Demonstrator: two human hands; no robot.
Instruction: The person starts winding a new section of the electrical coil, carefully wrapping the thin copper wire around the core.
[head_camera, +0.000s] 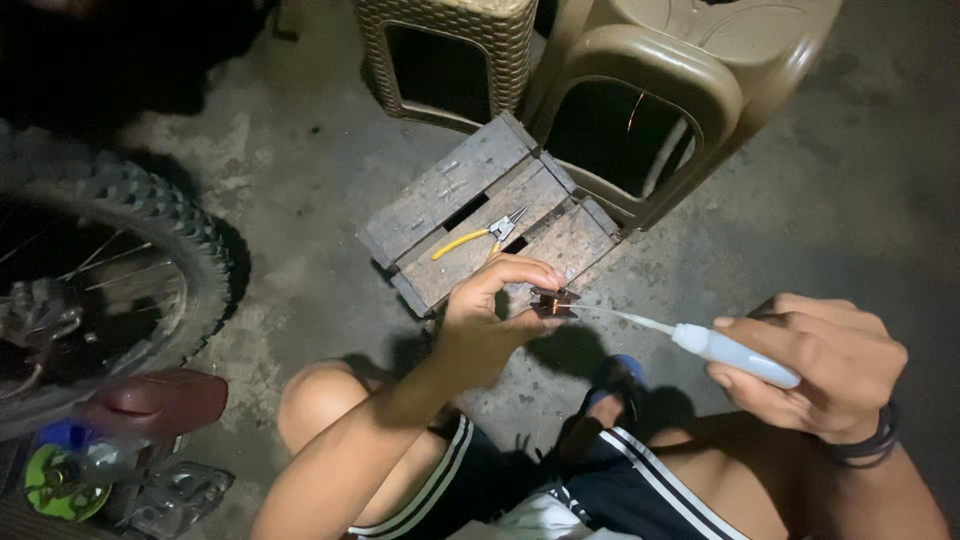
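Head view showed us our own knees and dark shorts with white stripes (610, 470) at the bottom, closest to us. Just past them, our right hand (815, 365) was wrapped tight around a small white squeeze bottle (735, 355). Its long thin tip (630, 318) lay almost flat and pointed left, toward our other hand. Our left hand (490, 320) pinched a small reddish metal part (553, 303) between thumb and fingers, holding it up in the air above the floor. The end of the tip came right up beside the part's right side; we could not tell if it touched. So the part lay straight left of the bottle, in line with the tip. Farther off sat a wooden crate (455, 185) with yellow-handled pliers (480, 235) on top. A bike tire (150, 215) stood at the left, and brown plastic stools (660, 60) stood at the back.
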